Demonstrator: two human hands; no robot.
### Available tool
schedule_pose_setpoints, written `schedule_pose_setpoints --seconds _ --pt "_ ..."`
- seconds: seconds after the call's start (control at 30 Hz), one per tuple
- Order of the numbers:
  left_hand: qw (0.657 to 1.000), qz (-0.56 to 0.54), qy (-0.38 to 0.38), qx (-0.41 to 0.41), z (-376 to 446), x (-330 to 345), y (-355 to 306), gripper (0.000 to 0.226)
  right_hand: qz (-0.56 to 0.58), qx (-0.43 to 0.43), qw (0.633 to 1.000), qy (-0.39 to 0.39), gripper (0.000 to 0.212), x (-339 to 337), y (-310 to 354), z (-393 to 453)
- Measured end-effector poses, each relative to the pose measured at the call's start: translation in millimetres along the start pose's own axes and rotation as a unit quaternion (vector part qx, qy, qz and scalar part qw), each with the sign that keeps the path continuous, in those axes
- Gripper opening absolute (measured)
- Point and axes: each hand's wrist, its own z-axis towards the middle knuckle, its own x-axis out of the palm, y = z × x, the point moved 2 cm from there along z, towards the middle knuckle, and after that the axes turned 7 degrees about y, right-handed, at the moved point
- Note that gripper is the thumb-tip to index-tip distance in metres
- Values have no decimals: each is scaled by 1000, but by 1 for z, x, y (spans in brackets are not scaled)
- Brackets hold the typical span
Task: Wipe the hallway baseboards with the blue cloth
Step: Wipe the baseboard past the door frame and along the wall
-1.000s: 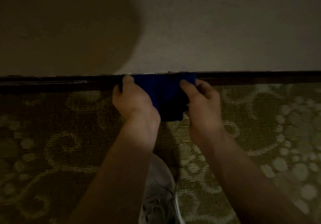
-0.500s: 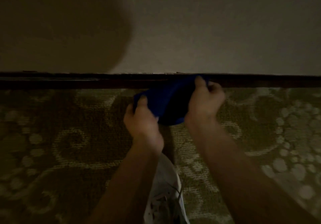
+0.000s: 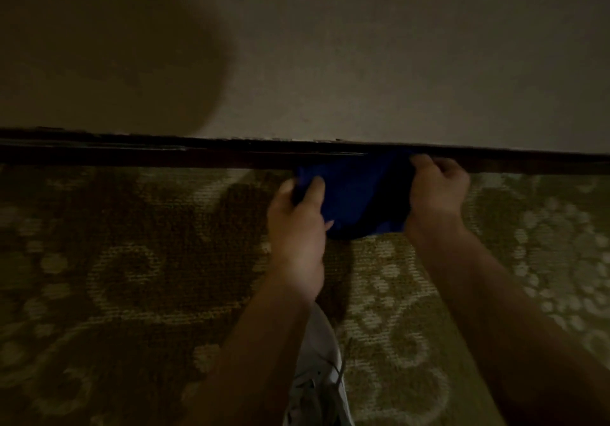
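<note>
The blue cloth sagged soft and light between both hands at the dark baseboard. The left hand pinched one edge; the right hand gripped the other against the board, and those edges looked the best hold.

Both forearms are bare; no sleeves, watch or jewellery are visible. Left hand and right hand are ungloved. At 6 o'clock: one white lace-up sneaker, laces grey-white.
</note>
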Motion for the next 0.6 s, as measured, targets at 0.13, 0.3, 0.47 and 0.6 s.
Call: schedule_pose_setpoints --seconds 0.13,0.3,0.47,0.6 --pt "986 -80 -145 24 -7 -15 -7 22 -69 -65 996 7 22 52 -5 -36" --pt "964 -134 -222 67 8 -59 -28 52 -80 -25 967 239 12 111 -5 -90" --pt "983 -87 -144 77 12 -43 -36 12 13 23 985 169 14 63 -1 -59" --pt "991 -51 -103 66 7 -42 -35 17 61 33 997 14 9 69 -3 -49"
